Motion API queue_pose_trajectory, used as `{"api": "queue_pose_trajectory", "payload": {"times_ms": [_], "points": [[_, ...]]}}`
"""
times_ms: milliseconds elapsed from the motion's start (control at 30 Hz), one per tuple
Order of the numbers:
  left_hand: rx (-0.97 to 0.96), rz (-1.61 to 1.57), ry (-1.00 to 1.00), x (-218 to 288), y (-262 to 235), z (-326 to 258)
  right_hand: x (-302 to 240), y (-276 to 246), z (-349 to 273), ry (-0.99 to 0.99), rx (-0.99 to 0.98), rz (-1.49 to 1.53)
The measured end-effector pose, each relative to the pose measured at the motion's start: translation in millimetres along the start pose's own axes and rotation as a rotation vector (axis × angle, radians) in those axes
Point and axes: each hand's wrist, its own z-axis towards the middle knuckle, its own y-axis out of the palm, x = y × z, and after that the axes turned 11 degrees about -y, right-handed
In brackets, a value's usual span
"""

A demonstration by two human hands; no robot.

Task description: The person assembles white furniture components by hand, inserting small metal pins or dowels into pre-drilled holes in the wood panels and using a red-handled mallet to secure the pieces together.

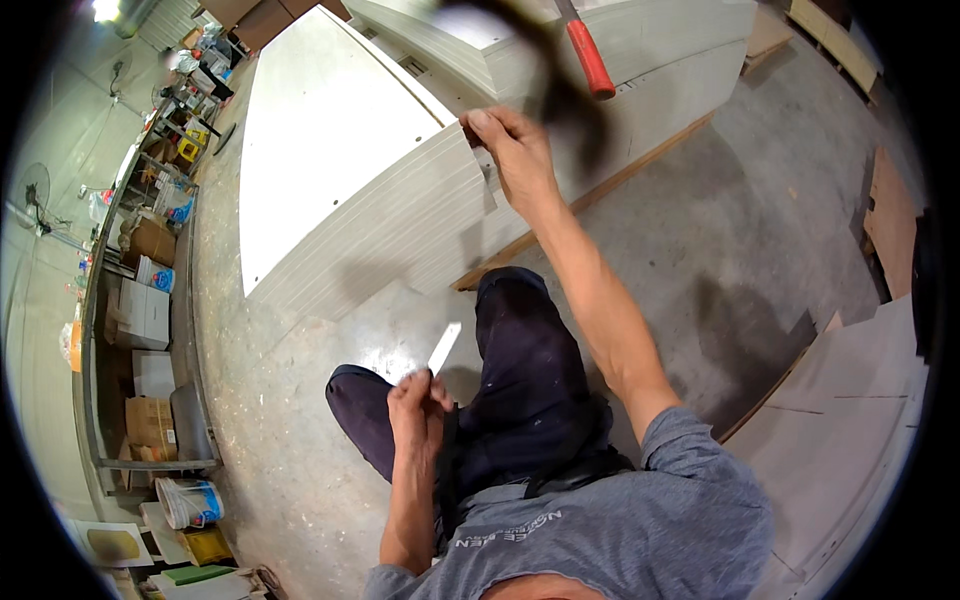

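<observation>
My left hand (418, 405) is closed low over my lap, gripping a short, flat, pale strip (445, 348) that points up and away from me. At the near right corner of a tall stack of white boards (350, 130), my right hand (512, 150) has its fingers curled in and thumb bent at the boards' edge. Whatever those fingers pinch is hidden. The top board has small dark holes along its edges. A red-handled tool (590, 62) lies beyond my right hand on a second stack (660, 90).
A dark blurred shape (570, 100) crosses the view near the second stack. On the left stands a long shelf bench (85, 380) with cartons and a white bucket (190, 502). Flat boards (850, 420) lie at the right. Far off is another person (190, 65).
</observation>
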Motion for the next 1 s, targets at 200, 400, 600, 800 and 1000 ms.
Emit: {"api": "queue_pose_trajectory", "payload": {"times_ms": [200,400,600,800,1000], "points": [[-0.116,-0.114,0.243,76,132,34,-48,-1,-54,0.088,-0.06,-0.056],[-0.269,0.083,0.282,101,190,38,-64,9,-31,0.199,-0.028,-0.086],[-0.272,0.133,0.325,122,204,52,-58,14,6,0.218,-0.039,-0.053],[-0.238,0.109,0.352,133,202,60,-49,26,10,0.219,-0.018,-0.028],[-0.217,0.129,0.412,124,213,54,-42,18,6,0.241,0.024,0.101]]}}
